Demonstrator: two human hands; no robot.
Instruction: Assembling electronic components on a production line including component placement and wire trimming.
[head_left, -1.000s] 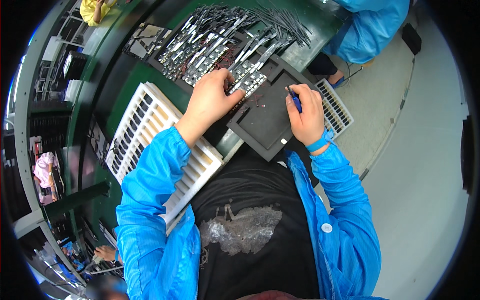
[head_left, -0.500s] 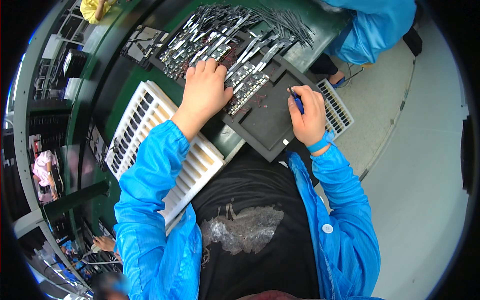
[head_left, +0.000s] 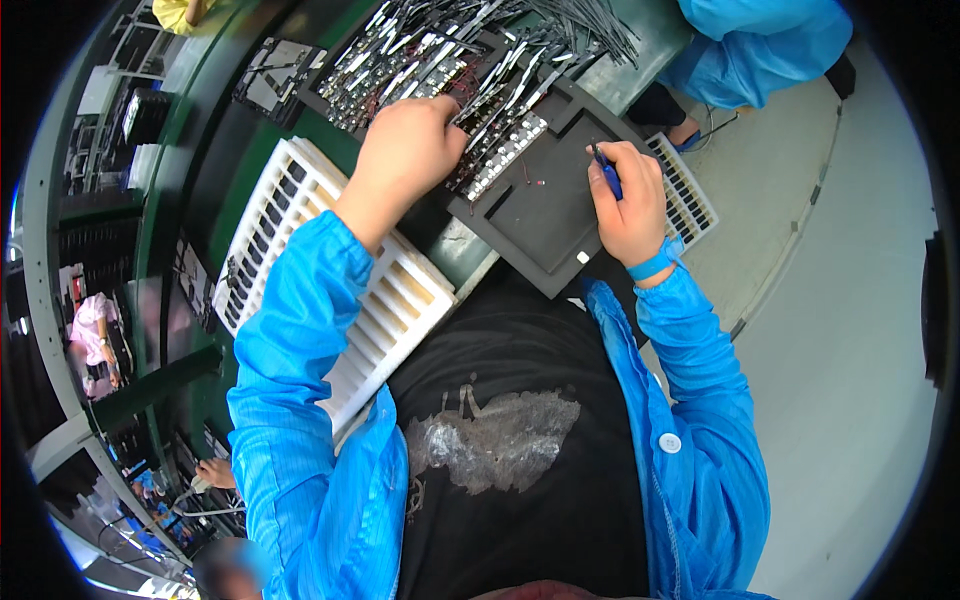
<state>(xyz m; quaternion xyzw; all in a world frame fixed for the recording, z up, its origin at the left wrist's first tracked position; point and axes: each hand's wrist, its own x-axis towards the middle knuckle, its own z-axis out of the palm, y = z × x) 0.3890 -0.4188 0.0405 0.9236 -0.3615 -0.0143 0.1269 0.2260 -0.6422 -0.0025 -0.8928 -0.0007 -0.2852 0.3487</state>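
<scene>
My left hand [head_left: 408, 150] is over the left side of the rows of small circuit boards [head_left: 508, 158], palm down and fingers curled. Its fingertips are tucked out of sight, so what they grip cannot be made out. A small blue-handled hand tool [head_left: 609, 180] with a dark tip is held in my right hand [head_left: 632, 205], above the bare right part of the black tray [head_left: 560, 190]. The tool's tip points away from me and touches nothing that I can see. Thin black and silver strips [head_left: 590, 25] run from the boards toward the far side.
A white slotted foam tray [head_left: 400, 300] with dark parts lies at the left under my forearm. Another white slotted tray [head_left: 690, 190] sits right of the black tray. A dark fixture [head_left: 280, 80] stands at the far left. A person in blue [head_left: 765, 50] is at the far right.
My left hand has turned, its fingers now curling more to the right over the boards. My right hand and tool have shifted slightly up and right; the whole view has also shifted a little.
</scene>
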